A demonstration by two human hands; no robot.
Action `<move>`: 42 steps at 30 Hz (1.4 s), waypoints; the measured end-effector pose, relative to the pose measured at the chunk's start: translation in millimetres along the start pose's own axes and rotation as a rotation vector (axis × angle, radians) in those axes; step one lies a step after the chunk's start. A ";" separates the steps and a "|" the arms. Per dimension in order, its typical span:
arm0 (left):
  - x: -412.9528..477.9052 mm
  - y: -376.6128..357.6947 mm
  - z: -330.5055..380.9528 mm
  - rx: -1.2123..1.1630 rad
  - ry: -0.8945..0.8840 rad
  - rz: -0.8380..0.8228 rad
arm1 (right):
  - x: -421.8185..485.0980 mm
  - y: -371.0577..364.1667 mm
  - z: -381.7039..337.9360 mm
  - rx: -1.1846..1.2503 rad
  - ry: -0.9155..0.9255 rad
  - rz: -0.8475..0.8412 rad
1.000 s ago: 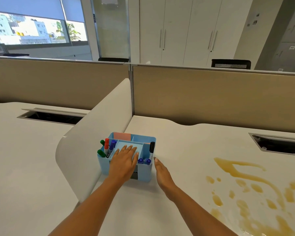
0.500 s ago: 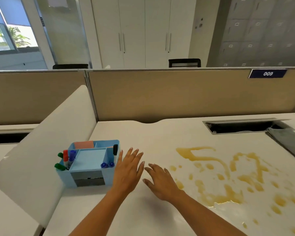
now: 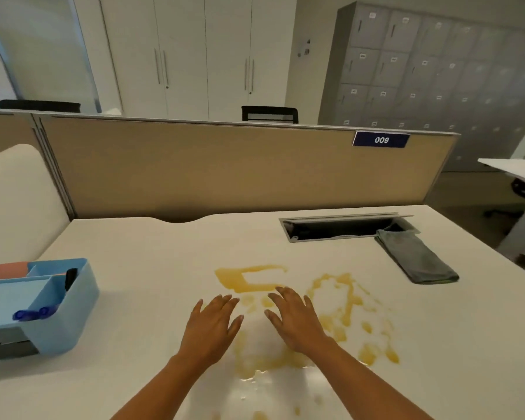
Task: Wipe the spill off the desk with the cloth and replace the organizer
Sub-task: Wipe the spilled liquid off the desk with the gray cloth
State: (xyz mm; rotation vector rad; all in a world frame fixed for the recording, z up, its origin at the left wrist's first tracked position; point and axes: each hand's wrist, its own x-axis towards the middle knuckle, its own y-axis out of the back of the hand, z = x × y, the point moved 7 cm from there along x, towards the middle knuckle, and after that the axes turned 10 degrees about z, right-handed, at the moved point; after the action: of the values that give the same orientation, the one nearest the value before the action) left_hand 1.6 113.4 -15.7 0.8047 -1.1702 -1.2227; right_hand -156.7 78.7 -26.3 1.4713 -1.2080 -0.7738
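Note:
An amber spill (image 3: 249, 281) spreads in streaks and drops over the middle of the white desk (image 3: 152, 268). My left hand (image 3: 211, 327) and my right hand (image 3: 294, 321) hover side by side over its near part, palms down, fingers apart, holding nothing. A folded grey cloth (image 3: 415, 257) lies at the far right, beside the cable slot, well beyond my right hand. The light blue organizer (image 3: 70, 310) stands at the left edge of view, with markers and a pink pad in its compartments, apart from my left hand.
An open cable slot (image 3: 343, 228) is cut into the desk's back right. A tan partition (image 3: 225, 168) with a "009" label closes the back, and a white curved divider (image 3: 15, 204) stands on the left. Another desk (image 3: 512, 171) is off to the right.
Both hands have left the organizer and moved right, over the spill. My view has swung right, so the organizer sits at the left edge and the whole cloth shows.

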 end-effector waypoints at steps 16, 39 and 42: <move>131.5 -120.7 248.8 -0.037 -0.139 -0.207 | 23.9 79.6 339.5 -0.121 -0.249 0.066; 210.1 -196.4 340.8 -0.002 -0.373 -0.355 | 51.9 93.7 423.2 -0.142 -0.344 0.246; 210.5 -192.5 332.8 -0.024 -0.347 -0.333 | 57.7 92.1 427.7 -0.048 -0.441 0.228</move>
State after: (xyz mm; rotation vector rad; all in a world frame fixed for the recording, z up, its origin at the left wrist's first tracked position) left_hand -383.2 -91.3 -62.9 0.8111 -1.3295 -1.7000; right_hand -557.7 -104.7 -41.1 1.1277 -1.6423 -0.9916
